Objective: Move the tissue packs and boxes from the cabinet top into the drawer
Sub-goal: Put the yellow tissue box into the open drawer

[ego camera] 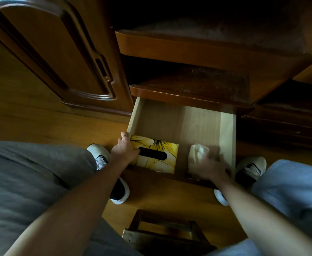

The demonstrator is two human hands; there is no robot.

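Observation:
The pale wooden drawer point(181, 121) is pulled open below the dark cabinet top point(194, 84). A yellow flowered tissue box point(162, 148) with a black oval slot lies in the drawer's front left corner. My left hand point(124, 149) grips its left end, fingers over the top beside the slot. A soft whitish tissue pack point(197, 153) lies in the front right of the drawer. My right hand point(209, 164), blurred, is closed over its near end.
A carved cabinet door point(55, 52) stands at the left. An upper shelf point(197, 47) juts out above the cabinet top. White shoes point(98, 154) rest on the wooden floor by the drawer front. A small wooden stool point(166, 233) sits below, between my arms.

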